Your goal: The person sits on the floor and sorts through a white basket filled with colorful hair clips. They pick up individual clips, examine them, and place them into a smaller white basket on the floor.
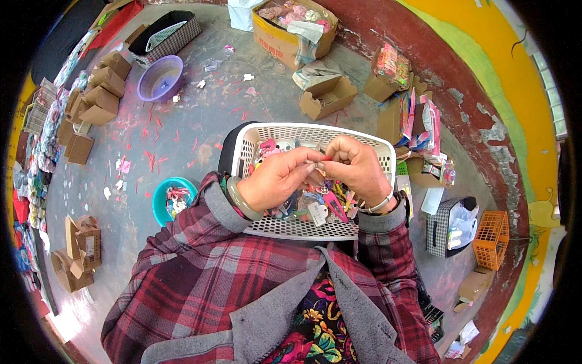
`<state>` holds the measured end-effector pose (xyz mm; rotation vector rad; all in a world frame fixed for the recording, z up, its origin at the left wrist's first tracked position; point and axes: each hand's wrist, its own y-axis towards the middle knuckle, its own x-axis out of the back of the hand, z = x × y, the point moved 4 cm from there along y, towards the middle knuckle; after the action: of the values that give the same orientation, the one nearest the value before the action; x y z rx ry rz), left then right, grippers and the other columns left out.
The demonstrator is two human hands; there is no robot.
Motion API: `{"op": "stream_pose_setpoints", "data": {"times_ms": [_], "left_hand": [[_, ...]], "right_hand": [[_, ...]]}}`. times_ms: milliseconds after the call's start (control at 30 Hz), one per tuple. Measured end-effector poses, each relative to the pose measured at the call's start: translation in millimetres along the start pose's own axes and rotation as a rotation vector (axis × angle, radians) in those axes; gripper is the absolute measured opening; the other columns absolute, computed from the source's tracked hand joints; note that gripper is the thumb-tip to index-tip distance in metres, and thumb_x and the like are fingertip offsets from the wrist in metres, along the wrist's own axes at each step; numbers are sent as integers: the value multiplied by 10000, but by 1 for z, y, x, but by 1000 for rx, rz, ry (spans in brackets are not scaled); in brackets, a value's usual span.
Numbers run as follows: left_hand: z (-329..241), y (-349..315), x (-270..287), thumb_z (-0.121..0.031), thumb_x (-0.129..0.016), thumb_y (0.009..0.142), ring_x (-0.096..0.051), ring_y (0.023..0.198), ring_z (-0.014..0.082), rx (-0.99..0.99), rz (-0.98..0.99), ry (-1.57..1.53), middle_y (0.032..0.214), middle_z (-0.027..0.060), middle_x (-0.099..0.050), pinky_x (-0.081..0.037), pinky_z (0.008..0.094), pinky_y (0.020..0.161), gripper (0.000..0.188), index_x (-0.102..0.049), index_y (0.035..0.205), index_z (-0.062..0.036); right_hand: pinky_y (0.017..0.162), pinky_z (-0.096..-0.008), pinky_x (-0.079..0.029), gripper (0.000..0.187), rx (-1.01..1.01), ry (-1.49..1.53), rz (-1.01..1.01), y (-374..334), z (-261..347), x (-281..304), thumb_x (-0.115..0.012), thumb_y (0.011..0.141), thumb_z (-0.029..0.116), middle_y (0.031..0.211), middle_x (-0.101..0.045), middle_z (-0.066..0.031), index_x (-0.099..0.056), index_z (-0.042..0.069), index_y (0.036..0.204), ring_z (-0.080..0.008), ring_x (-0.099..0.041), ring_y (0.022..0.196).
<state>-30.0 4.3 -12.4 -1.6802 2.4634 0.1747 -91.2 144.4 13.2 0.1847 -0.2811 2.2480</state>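
Above a white perforated plastic basket [291, 230], my two hands meet with their fingertips together. My left hand [273, 182] is closed in a pinch, a bangle at its wrist. Thumb against curled fingers, my right hand [359, 168] is closed as well and wears a bracelet. A bit of red shows between the fingertips, too small to name. Below them the basket holds a jumble of small colourful pieces, among them a pink hair clip [335, 207] and a white tag [317, 213]. The hands hide the middle of the heap.
A teal basin [159, 204] with small pieces stands to the left, and a purple basin [142, 91] farther off. Open cardboard boxes [330, 100] lie about the floor. On the right are a checked fabric bin [438, 230] and an orange crate [490, 246]. Red scraps litter the floor.
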Motion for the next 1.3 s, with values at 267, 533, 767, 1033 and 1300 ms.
{"op": "stream_pose_setpoints", "data": {"times_ms": [267,533,767,1033,1300], "left_hand": [[2,0,0,-46,-369,941,-604,922,180,-29,46,-32,978,114,-594,-504,298,810,220,-449,1133,27],[0,1,5,-56,-488,899,-596,903,135,71,-55,-272,955,71,-593,-506,258,752,211,-500,1102,-3],[0,-1,11,-99,-528,892,-604,823,102,204,-113,-179,920,57,-629,-503,211,664,165,-584,1013,-2],[-29,-11,13,24,-590,782,-599,964,286,-651,-482,827,1003,156,-624,-476,338,815,270,-618,1048,-18],[-37,-13,1,70,-652,667,-555,1040,363,-747,-483,1096,1072,170,-595,-436,404,892,390,-620,1045,-17]], "right_hand": [[519,-203,-421,105,-6,98,55,0,-7,-6,-629,794,77,679,-573,-7,-571,-10,785,-50,-525,621],[516,-201,-422,146,-28,193,54,-2,-2,2,-600,848,130,681,-571,5,-603,-13,819,-58,-526,586],[547,-197,-433,140,38,164,8,-3,5,2,-590,855,132,741,-572,9,-603,-6,844,-52,-528,636],[581,-197,-433,210,-29,384,-177,-1,1,12,-578,864,194,816,-627,-37,-567,17,977,-99,-591,697],[518,-199,-462,211,-164,608,59,-5,3,-3,-567,868,175,828,-634,-58,-573,2,989,-124,-620,729]]}}
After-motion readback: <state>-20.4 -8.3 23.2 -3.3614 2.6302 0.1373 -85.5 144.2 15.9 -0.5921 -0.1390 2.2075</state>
